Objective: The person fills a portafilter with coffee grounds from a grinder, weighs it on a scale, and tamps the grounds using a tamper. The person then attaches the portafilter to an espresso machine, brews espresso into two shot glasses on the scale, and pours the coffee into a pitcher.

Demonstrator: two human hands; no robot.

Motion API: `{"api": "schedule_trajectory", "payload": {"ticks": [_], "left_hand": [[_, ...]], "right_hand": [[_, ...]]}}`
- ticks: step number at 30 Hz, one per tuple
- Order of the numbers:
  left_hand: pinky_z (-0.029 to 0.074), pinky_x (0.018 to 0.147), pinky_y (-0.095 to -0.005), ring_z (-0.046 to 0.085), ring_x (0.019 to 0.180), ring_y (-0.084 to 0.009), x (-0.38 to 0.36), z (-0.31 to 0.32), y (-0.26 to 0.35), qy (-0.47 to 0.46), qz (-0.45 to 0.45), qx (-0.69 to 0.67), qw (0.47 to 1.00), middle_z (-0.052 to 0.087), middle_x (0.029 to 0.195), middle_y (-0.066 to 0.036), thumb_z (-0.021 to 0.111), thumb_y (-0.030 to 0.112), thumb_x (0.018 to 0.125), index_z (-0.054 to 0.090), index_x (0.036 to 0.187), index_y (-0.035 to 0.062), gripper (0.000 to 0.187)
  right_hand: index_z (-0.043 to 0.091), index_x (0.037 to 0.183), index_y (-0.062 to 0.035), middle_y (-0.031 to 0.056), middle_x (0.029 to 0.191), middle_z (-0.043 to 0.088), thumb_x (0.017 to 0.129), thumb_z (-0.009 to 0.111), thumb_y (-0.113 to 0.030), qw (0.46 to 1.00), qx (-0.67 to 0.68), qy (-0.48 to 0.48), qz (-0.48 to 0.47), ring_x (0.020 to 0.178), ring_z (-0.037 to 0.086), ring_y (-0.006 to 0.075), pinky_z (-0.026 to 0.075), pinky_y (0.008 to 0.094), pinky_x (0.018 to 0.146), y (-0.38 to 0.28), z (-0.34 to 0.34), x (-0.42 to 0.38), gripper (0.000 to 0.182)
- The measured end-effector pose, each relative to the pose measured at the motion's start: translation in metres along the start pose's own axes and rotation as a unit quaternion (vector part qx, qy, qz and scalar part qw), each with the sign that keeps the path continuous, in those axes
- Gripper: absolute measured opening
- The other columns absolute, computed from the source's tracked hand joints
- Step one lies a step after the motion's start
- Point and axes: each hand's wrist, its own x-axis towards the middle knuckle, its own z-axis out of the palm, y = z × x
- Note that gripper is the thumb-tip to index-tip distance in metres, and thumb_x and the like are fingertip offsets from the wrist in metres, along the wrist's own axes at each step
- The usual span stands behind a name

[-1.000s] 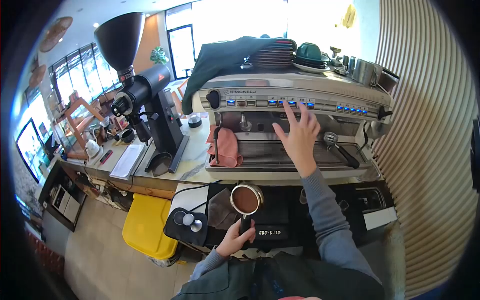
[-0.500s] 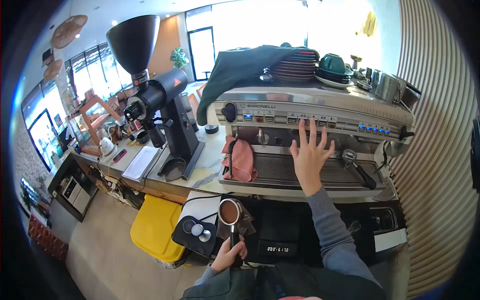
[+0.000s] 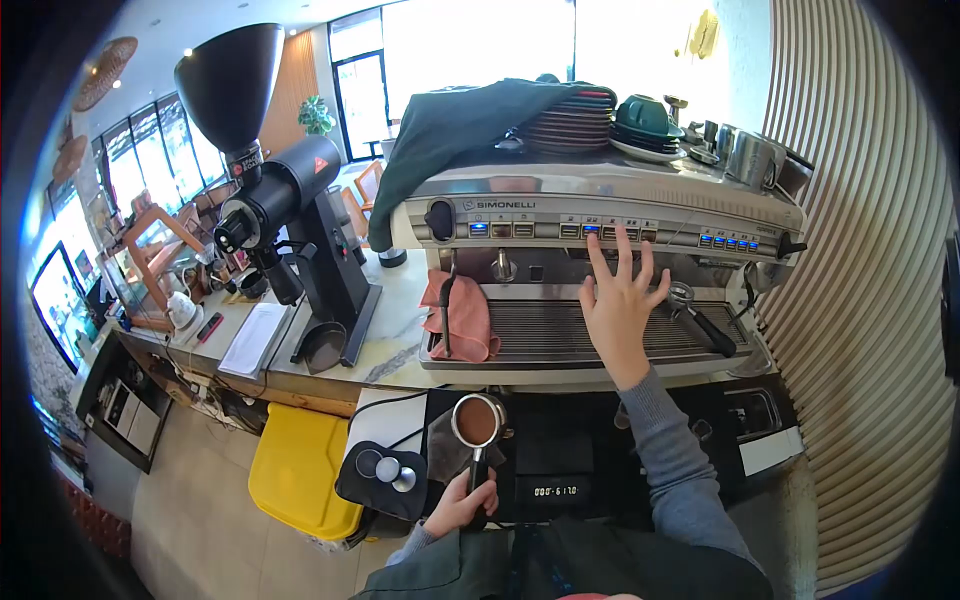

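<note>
My left hand (image 3: 464, 502) is wrapped round the black handle of a portafilter (image 3: 477, 421), its basket filled with brown ground coffee. It is held level over the dark counter at the front. My right hand (image 3: 622, 320) is raised to the front of the espresso machine (image 3: 520, 190), fingers spread, holding nothing. Its fingertips are at the lower edge of the button panel (image 3: 608, 230), where one button near the index finger glows blue. A second portafilter (image 3: 695, 320) lies on the drip tray (image 3: 545, 335), right of my right hand.
A pink cloth (image 3: 465, 318) hangs by the steam wand on the left. The black grinder (image 3: 325, 235) stands further left. Tampers (image 3: 388, 468) sit on a black mat beside a yellow bin (image 3: 305, 475). A scale display (image 3: 556, 491) shows digits. Stacked plates (image 3: 565, 125) top the machine.
The view has shifted slightly. My right fingertips have dropped a little from the buttons, and the one by the index finger now shows bright blue. The portafilter has moved slightly right.
</note>
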Motion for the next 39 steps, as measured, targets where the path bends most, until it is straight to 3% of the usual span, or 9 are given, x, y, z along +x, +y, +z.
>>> {"api": "schedule_trajectory", "payload": {"ticks": [7, 9, 16, 19, 21, 29, 32, 39], "left_hand": [[0.043, 0.059, -0.0286, 0.051, 0.064, -0.0139, 0.002, -0.002, 0.005, -0.005, -0.045, 0.037, 0.998, 0.047, 0.070, -0.003, 0.052, 0.010, 0.097, 0.045, 0.105, 0.0005, 0.014], [0.043, 0.057, -0.0252, 0.051, 0.062, -0.0100, 0.003, -0.003, 0.002, -0.004, -0.041, 0.019, 0.999, 0.049, 0.070, -0.001, 0.054, 0.011, 0.096, 0.047, 0.104, 0.0010, 0.015], [0.043, 0.059, -0.0278, 0.050, 0.063, -0.0127, 0.005, -0.001, 0.003, -0.010, -0.063, 0.041, 0.997, 0.047, 0.070, -0.003, 0.053, 0.012, 0.097, 0.045, 0.104, 0.0010, 0.015], [0.043, 0.059, -0.0275, 0.050, 0.063, -0.0125, 0.005, -0.002, 0.003, -0.016, -0.068, 0.040, 0.997, 0.048, 0.070, -0.002, 0.053, 0.013, 0.097, 0.046, 0.103, 0.0014, 0.016], [0.043, 0.059, -0.0273, 0.050, 0.063, -0.0126, 0.005, -0.003, 0.001, -0.026, -0.066, 0.054, 0.996, 0.048, 0.069, -0.002, 0.053, 0.014, 0.097, 0.046, 0.103, 0.0018, 0.015], [0.043, 0.058, -0.0263, 0.051, 0.062, -0.0113, 0.012, 0.002, -0.004, -0.023, -0.085, 0.042, 0.995, 0.049, 0.069, -0.002, 0.054, 0.014, 0.096, 0.047, 0.104, 0.0011, 0.016], [0.043, 0.057, -0.0264, 0.051, 0.062, -0.0112, 0.015, 0.004, -0.004, -0.029, -0.089, 0.062, 0.994, 0.049, 0.069, -0.002, 0.054, 0.014, 0.097, 0.047, 0.104, 0.0007, 0.016], [0.043, 0.058, -0.0271, 0.051, 0.062, -0.0119, 0.019, 0.013, -0.005, -0.063, -0.087, 0.088, 0.990, 0.049, 0.070, -0.002, 0.053, 0.015, 0.097, 0.047, 0.104, 0.0005, 0.017]], "right_hand": [[0.049, 0.136, -0.0223, 0.0066, 0.147, 0.032, 0.081, 0.060, -0.020, 1.000, 0.007, -0.003, -0.001, 0.130, 0.031, 0.0371, 0.017, 0.0648, 0.101, -0.005, -0.001, 0.003, 0.056], [0.053, 0.131, -0.0172, 0.0067, 0.145, 0.034, 0.079, 0.061, -0.018, 1.000, 0.021, 0.020, 0.003, 0.128, 0.034, 0.0348, 0.017, 0.0633, 0.101, -0.008, 0.003, 0.006, 0.053], [0.059, 0.118, -0.0124, 0.0073, 0.137, 0.042, 0.076, 0.062, -0.014, 0.998, 0.064, 0.008, -0.022, 0.123, 0.039, 0.0310, 0.020, 0.0575, 0.102, 0.004, -0.006, 0.023, 0.042], [0.061, 0.116, -0.0121, 0.0074, 0.132, 0.045, 0.076, 0.061, -0.013, 0.992, 0.110, 0.056, -0.007, 0.122, 0.039, 0.0304, 0.023, 0.0518, 0.103, 0.031, -0.011, 0.021, 0.040], [0.060, 0.115, -0.0099, 0.0101, 0.128, 0.046, 0.076, 0.060, -0.013, 0.988, 0.069, 0.107, 0.086, 0.119, 0.041, 0.0299, 0.025, 0.0495, 0.100, 0.045, -0.007, 0.012, 0.040], [0.058, 0.120, -0.0102, 0.0081, 0.134, 0.045, 0.079, 0.059, -0.012, 0.996, -0.018, 0.071, 0.055, 0.119, 0.041, 0.0299, 0.026, 0.0517, 0.099, 0.056, 0.011, 0.002, 0.041], [0.053, 0.128, -0.0137, 0.0022, 0.142, 0.039, 0.077, 0.063, -0.011, 0.990, -0.142, 0.023, 0.015, 0.121, 0.040, 0.0288, 0.026, 0.0526, 0.099, 0.057, 0.018, 0.004, 0.052], [0.052, 0.131, -0.0181, 0.0056, 0.142, 0.036, 0.074, 0.060, -0.006, 0.998, -0.037, -0.022, 0.036, 0.123, 0.037, 0.0308, 0.025, 0.0536, 0.099, 0.065, -0.018, 0.003, 0.058]]}}
